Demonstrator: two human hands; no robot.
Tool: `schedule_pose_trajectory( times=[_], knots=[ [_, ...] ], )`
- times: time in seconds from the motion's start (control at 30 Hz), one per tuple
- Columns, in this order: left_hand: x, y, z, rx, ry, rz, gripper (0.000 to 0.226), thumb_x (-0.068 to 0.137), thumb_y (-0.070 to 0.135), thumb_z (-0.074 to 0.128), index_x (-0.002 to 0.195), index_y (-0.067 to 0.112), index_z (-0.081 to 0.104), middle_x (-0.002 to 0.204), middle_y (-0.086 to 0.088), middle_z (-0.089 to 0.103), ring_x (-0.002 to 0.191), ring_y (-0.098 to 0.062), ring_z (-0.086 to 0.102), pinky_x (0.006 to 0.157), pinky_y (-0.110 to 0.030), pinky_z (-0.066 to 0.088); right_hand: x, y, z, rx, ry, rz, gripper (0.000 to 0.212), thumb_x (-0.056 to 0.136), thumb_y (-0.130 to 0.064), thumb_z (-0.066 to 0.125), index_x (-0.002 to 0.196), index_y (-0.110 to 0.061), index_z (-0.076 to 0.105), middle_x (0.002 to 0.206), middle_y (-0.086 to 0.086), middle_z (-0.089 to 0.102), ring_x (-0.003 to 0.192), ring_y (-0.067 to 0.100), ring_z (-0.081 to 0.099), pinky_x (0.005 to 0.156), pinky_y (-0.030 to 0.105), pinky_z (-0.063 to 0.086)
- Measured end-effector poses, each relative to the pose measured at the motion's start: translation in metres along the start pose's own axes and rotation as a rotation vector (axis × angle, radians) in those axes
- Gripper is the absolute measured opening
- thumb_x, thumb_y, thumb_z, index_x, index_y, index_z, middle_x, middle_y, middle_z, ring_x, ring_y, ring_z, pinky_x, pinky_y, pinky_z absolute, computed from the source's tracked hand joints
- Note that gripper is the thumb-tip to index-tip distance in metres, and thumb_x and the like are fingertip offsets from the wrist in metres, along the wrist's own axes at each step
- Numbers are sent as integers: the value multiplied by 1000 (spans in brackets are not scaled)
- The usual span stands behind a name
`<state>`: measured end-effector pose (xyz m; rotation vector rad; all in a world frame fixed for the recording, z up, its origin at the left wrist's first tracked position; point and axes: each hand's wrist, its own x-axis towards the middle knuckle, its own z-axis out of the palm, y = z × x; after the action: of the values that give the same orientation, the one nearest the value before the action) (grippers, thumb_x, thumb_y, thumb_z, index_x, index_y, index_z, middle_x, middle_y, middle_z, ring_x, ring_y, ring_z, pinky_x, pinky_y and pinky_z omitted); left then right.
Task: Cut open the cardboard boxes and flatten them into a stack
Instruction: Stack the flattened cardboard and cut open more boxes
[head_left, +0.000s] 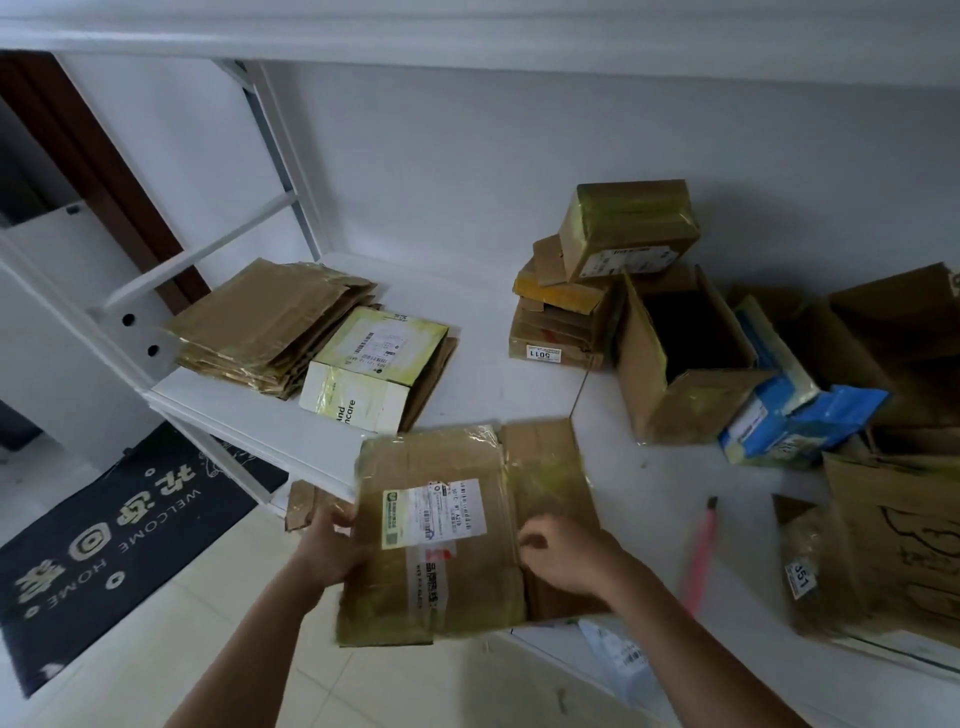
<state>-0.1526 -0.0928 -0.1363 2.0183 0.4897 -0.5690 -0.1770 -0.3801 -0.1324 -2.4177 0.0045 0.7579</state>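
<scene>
Your left hand (332, 545) grips the near-left edge of the flattened box (457, 530) at the desk's (649, 493) near edge while your curled right hand (566, 553) pinches its taped seam, probably steadying it for the stack (270, 327) far left.

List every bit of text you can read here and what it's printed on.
"WELCOME HOME": dark doormat.
"5011": sticker on low brown box.
"and", "care": white flattened box, partly cut off.
"351": sticker on right box, maybe incomplete.
Shipping label on held flattened box: too blurred.
</scene>
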Motion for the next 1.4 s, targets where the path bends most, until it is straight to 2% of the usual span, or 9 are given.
schedule_pose_trajectory(
  times=[0.1,0.2,0.33,0.47,0.63,0.8,0.9,1.07,1.4],
  knots=[
    [4,-5,17,-20,25,-85,44,86,13,73,120,5,46,120,-18,58,105,-33,63,83,-47,58,17,2,18,-308,121,18,71,94,-63,39,154,-34,13,160,7,11,147,33,12,115,57,25],
    [5,-5,26,-82,68,-119,10,93,5,60,100,9,56,108,-16,64,98,-31,65,85,-49,58,27,20,45,-428,96,22,90,84,-83,23,149,-40,-24,155,2,-39,141,33,-35,111,69,-12],
    [13,-6,29,-95,51,-171,18,94,3,51,112,2,54,107,-16,65,101,-31,65,88,-47,57,34,35,60,-485,153,10,89,73,-89,1,136,-43,-42,144,2,-52,133,32,-47,105,69,-23],
    [18,-9,33,-290,33,-204,19,95,2,51,108,-3,63,99,-20,71,88,-31,69,67,-39,56,33,39,66,-493,226,-15,87,69,-90,-10,135,-44,-43,146,1,-51,134,33,-46,106,68,-23],
    [14,-10,25,-599,16,-186,21,98,3,52,115,-3,63,96,-19,74,89,-37,71,71,-46,57,25,37,65,-487,267,-26,87,73,-88,-4,145,-45,-27,156,1,-37,139,32,-38,112,68,-12],
    [0,7,27,-804,11,-124,18,99,4,52,114,-1,61,99,-19,74,81,-33,73,57,-40,59,-10,8,52,-283,702,-22,81,85,-66,48,153,-26,31,162,19,12,148,42,9,110,71,14],
    [-12,26,35,-966,27,-97,17,100,5,50,109,6,63,93,-11,76,79,-28,74,57,-40,59,-22,-8,37,-45,909,-21,83,86,-53,61,154,-23,25,162,21,3,148,43,4,110,71,20],
    [-34,58,56,-1203,-59,-61,20,102,7,43,111,10,61,87,-7,77,76,-23,74,70,-42,52,-37,-45,12,606,721,-297,94,89,-37,68,153,-39,-1,163,-3,-6,145,7,9,108,19,38],
    [-37,42,5,-1153,-133,51,21,92,6,57,110,12,66,95,-6,73,87,-24,69,68,-39,55,-23,-101,-5,678,701,-333,91,88,-2,67,152,-42,16,162,-12,12,148,7,12,111,37,37]
  ],
)
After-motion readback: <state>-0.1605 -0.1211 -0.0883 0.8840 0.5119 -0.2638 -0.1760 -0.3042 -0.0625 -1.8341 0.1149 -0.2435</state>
